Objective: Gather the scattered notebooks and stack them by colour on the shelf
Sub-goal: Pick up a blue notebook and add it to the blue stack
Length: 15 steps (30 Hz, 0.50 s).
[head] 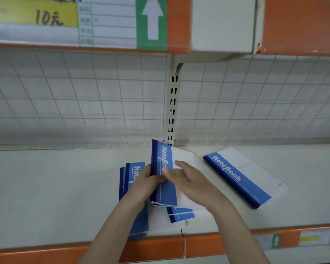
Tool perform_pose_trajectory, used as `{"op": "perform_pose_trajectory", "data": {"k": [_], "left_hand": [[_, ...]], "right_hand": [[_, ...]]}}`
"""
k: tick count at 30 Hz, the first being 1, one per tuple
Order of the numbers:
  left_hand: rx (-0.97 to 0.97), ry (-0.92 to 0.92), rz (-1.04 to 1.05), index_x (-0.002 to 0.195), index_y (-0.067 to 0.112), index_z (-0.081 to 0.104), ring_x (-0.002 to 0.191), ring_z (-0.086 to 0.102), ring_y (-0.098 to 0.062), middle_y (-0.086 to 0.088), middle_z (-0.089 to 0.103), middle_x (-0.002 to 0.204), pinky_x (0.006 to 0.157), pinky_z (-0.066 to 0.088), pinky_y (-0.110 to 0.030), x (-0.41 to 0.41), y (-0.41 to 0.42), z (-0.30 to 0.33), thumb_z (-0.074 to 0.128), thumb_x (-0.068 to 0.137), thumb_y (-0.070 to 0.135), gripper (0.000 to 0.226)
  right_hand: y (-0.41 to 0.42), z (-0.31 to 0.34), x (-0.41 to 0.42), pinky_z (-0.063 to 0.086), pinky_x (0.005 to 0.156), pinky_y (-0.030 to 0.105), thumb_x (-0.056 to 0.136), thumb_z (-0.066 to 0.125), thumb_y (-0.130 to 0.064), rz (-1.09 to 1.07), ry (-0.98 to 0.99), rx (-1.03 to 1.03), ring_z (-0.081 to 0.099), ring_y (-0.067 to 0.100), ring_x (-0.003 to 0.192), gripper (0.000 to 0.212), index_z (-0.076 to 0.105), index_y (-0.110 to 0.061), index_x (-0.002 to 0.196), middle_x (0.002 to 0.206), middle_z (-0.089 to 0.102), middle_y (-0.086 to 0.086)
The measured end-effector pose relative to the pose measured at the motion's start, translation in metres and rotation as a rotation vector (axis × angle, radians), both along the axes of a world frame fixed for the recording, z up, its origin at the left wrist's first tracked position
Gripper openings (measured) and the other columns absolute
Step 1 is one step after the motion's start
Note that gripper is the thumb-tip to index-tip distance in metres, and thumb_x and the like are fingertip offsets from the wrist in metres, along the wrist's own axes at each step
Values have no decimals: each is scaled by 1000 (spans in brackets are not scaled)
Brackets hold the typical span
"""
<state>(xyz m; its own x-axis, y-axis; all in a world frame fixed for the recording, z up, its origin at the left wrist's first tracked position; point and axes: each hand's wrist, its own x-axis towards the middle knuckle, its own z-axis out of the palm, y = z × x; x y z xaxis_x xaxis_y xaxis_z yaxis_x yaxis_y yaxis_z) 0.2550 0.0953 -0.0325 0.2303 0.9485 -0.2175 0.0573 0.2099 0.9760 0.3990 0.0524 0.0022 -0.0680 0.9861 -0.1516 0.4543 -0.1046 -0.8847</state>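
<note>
Blue-and-white notebooks lie on a white shelf (pixel 55 187). My left hand (pixel 151 178) grips the spine side of a small bundle of notebooks (pixel 163 159), lifted above the shelf in the middle. My right hand (pixel 187 178) lies across the bundle's white cover, fingers fairly straight, thumb near the blue band. Under my left forearm sits a pile of notebooks (pixel 128 180) flat on the shelf. Another notebook (pixel 181 216) pokes out below the bundle. A separate stack (pixel 244 178) lies at an angle to the right.
The shelf's orange front edge (pixel 46 252) runs along the bottom, with price tags (pixel 312 238) at the right. A wire-grid back panel (pixel 74 101) and a slotted upright (pixel 172 111) stand behind. An upper shelf with a price label (pixel 65 20) hangs overhead.
</note>
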Motion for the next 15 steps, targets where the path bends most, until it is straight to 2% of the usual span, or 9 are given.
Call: {"op": "perform_pose_trajectory", "data": {"k": [1, 3, 5, 6, 8, 10, 13, 15], "left_hand": [[24, -47, 17, 118, 17, 58, 94, 69, -19, 1, 72, 104, 78, 56, -33, -3, -2, 1, 62, 88, 12, 30], [120, -100, 30, 119, 25, 58, 97, 68, -15, 7, 71, 107, 85, 55, -37, -10, -1, 9, 63, 88, 13, 33], [223, -156, -4, 121, 30, 56, 104, 66, -14, 8, 69, 112, 89, 52, -38, -15, 1, 16, 62, 89, 12, 36], [267, -182, -21, 123, 29, 56, 108, 64, -15, 7, 68, 116, 91, 50, -37, -17, 2, 19, 60, 90, 11, 38], [348, -214, -43, 126, 27, 54, 112, 62, -14, 6, 67, 119, 95, 49, -35, -19, 3, 23, 60, 91, 11, 40], [441, -196, -40, 123, 27, 55, 107, 64, -11, 7, 68, 115, 89, 53, -28, -17, 3, 29, 65, 88, 16, 37], [524, -143, 97, 93, 33, 66, 82, 69, -4, 12, 72, 88, 66, 53, -17, -12, 3, 43, 80, 71, 36, 26], [527, -180, 185, 78, 37, 69, 72, 69, -3, 14, 72, 78, 57, 51, -14, -10, 4, 51, 79, 61, 43, 21]], "right_hand": [[2, 0, 7, 40, 100, 29, 83, 53, -63, -88, 71, 19, 48, 10, 123, 76, 32, -24, 145, 139, 46, -7], [9, 2, 23, 40, 94, 30, 89, 55, -48, -275, -20, 144, 49, 17, 120, 57, 41, -18, 136, 124, 50, -7], [15, 7, 34, 41, 86, 31, 89, 56, -45, -395, -50, 223, 50, 19, 111, 56, 40, -14, 133, 116, 52, -7], [17, 9, 36, 42, 82, 30, 88, 58, -45, -406, 36, 227, 53, 15, 105, 56, 40, -15, 133, 114, 55, -10], [21, 12, 34, 47, 74, 27, 88, 62, -38, -346, 370, 238, 63, 12, 95, 41, 53, -18, 122, 105, 66, -10], [21, 13, 29, 51, 66, 24, 88, 64, -32, -296, 591, 282, 68, 15, 92, 23, 65, -18, 106, 96, 73, -4], [21, 10, 20, 52, 74, 26, 80, 69, -38, -240, 637, 384, 68, 16, 96, 32, 68, -15, 102, 101, 73, 2], [21, 9, 16, 52, 79, 29, 79, 73, -42, -226, 624, 417, 68, 17, 98, 35, 68, -17, 103, 103, 73, 2]]}}
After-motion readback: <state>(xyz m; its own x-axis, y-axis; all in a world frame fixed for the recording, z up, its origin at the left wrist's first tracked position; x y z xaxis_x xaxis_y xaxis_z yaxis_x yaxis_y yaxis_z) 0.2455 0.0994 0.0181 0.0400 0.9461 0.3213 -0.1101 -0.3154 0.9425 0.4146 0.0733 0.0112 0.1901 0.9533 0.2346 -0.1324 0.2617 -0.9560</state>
